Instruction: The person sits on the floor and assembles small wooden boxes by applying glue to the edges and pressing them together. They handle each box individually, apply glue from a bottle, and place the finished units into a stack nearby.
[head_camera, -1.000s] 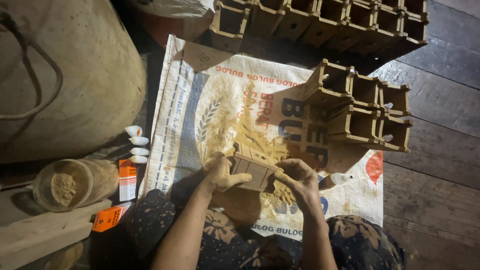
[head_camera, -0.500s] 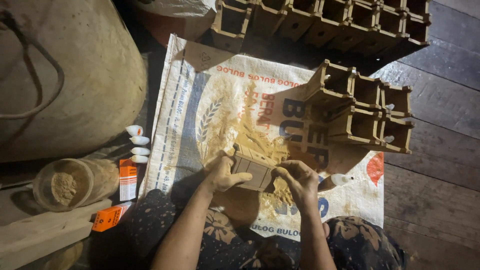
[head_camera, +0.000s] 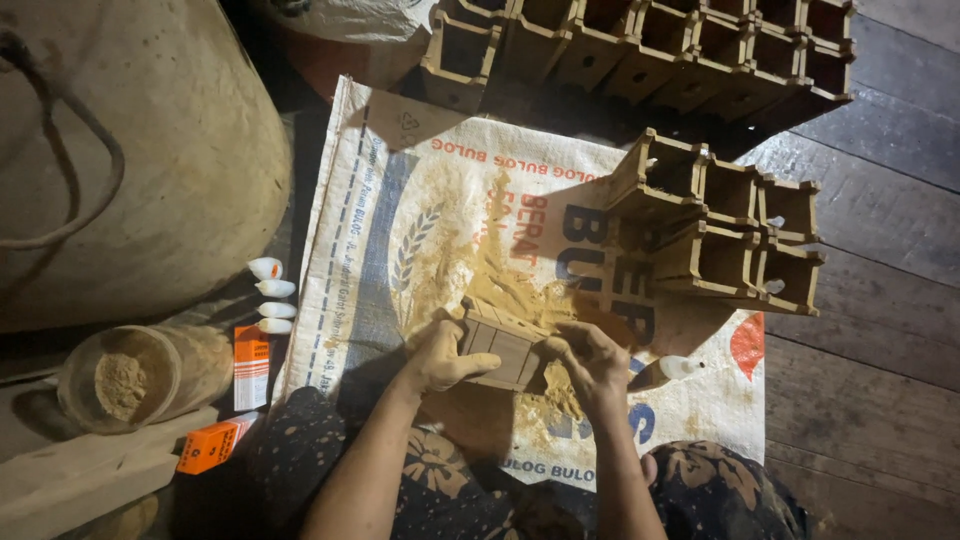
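At six o'clock the person's knees, in dark flowered cloth, frame two bare forearms; just above them the left hand (head_camera: 440, 357) is closed round the left end of a small wooden box (head_camera: 505, 350), thumb laid along its near face, while the right hand (head_camera: 590, 365) curls its fingers over the box's right end; the box lies tilted, near the middle of the view, on a woven white sack (head_camera: 420, 230) spread over the floor, in a patch of yellow sawdust (head_camera: 510, 290) (both hands are dusted with it too). At four o'clock from the box a small white bottle (head_camera: 680, 367) lies on the sack; at eight o'clock, off the sack, stand an orange carton (head_camera: 210, 447) and an orange-and-white packet (head_camera: 250, 365), with four white nozzle caps (head_camera: 270, 295) in a column just above; farther left a clear jar (head_camera: 140, 375) lies on its side, powder showing at its mouth. At two o'clock a cluster of open wooden boxes (head_camera: 730, 235) rests on the sack's edge; at twelve o'clock a longer row of such boxes (head_camera: 640, 45) lies on the dark floorboards (head_camera: 880, 400); at ten o'clock bulks a large tan sack (head_camera: 140, 150) with a cord across it.
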